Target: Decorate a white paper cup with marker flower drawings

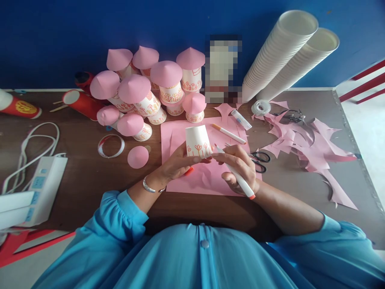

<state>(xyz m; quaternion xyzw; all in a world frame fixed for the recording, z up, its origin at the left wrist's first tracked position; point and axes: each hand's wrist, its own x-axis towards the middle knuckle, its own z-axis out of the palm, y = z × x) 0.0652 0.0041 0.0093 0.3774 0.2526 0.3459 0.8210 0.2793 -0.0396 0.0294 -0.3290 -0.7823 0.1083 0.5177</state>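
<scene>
My left hand [178, 161] is closed around a white paper cup [197, 138], which is upside down with red flowers drawn near its rim. In my right hand [240, 162] is a white felt-tip marker [239, 176] with an orange-red end, its tip close to the cup's right side. Below both hands lie pink paper sheets [180, 184]. A red marker cap [189, 171] shows beside my left hand. Another marker [228, 133] and a pair of scissors [261, 157] lie by my right hand.
Decorated paper cups with pink cone roofs [166, 74] stand at the back. Tall stacks of white cups [279, 52] lean on the blue wall. Pink scraps [319, 148] cover the right side. Tape rolls [111, 145], a pink disc [138, 157] and a power strip [48, 188] lie left.
</scene>
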